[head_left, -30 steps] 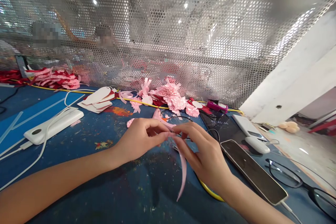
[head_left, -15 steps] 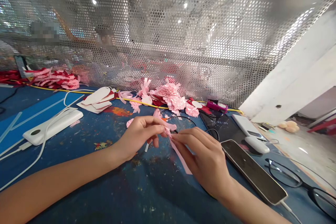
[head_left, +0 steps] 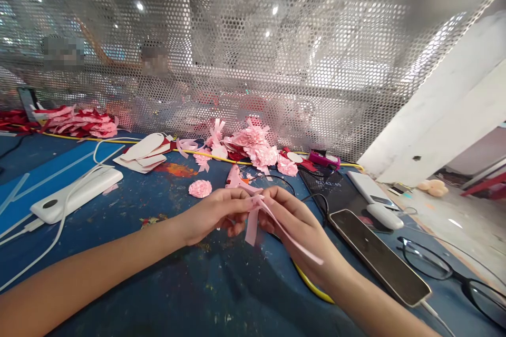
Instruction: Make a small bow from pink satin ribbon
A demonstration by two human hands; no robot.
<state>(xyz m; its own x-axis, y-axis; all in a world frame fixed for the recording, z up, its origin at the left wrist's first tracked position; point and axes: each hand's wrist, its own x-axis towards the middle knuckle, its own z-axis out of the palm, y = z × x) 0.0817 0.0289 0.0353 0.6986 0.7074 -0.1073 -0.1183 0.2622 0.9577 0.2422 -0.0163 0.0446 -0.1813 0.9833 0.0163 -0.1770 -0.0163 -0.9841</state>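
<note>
Between my two hands is a pink ribbon (head_left: 252, 227), pinched at its middle, with one tail hanging down and the other lying across the right hand. My left hand (head_left: 221, 210) grips it between thumb and forefinger. My right hand (head_left: 292, 221) pinches it from the other side, fingertips touching the left ones. Just beyond the fingers lies a pink glue gun (head_left: 236, 179), partly hidden by the hands. A round pink rosette (head_left: 200, 188) rests on the blue table (head_left: 166, 284) behind my left hand.
Pink ribbon flowers (head_left: 256, 145) are heaped against the perforated metal screen (head_left: 253, 52). White card pieces (head_left: 144, 152) and a white power strip (head_left: 77, 195) stand left. A phone (head_left: 379, 255), glasses (head_left: 427, 260) and a white mouse (head_left: 385, 216) lie right. A yellow cable runs along the back.
My hands have come together at the fingertips, and the ribbon now shows two spread tails. The rosette and more of the yellow band under my right wrist have come into view.
</note>
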